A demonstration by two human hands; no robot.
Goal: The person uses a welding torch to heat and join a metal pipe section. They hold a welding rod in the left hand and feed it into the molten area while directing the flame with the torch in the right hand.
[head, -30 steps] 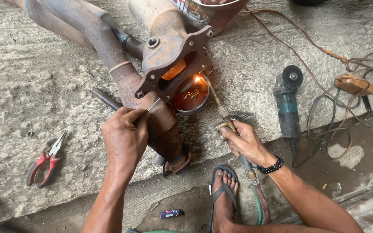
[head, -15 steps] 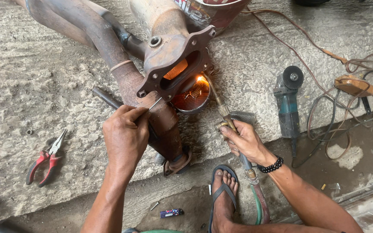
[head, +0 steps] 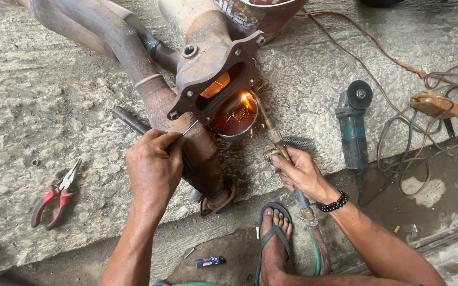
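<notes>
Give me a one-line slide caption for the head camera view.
Right hand aims a lit torch at a rusty exhaust flange; left hand pinches a thin rod; pliers and angle grinder nearby.

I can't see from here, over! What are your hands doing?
Left hand pinching thin rod toward rusty pipe flange. Right hand gripping torch, flame on flange's edge. Grinder and pliers lie aside, nothing blocking.
</notes>
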